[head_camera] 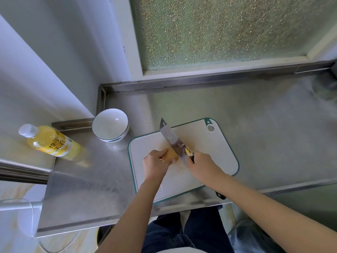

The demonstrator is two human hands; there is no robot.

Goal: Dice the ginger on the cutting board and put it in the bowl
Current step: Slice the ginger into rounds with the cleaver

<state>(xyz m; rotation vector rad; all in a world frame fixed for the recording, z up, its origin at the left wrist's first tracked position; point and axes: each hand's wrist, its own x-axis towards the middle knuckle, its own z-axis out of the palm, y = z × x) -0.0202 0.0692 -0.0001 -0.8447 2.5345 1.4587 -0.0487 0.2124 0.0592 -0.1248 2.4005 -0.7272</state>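
Note:
A yellowish piece of ginger [171,155] lies on the white cutting board [215,152] with a teal rim. My left hand [155,164] presses down on the ginger's left end. My right hand [202,164] grips the dark handle of a cleaver [171,138]. Its blade rests against the ginger's right side and points away toward the upper left. A white bowl [110,125] with a dark rim line stands empty, off the board to the upper left.
A bottle of yellow drink [49,141] lies tilted at the left on the steel counter [264,125]. A raised steel lip and a frosted window run along the back. The counter's front edge is right at my legs.

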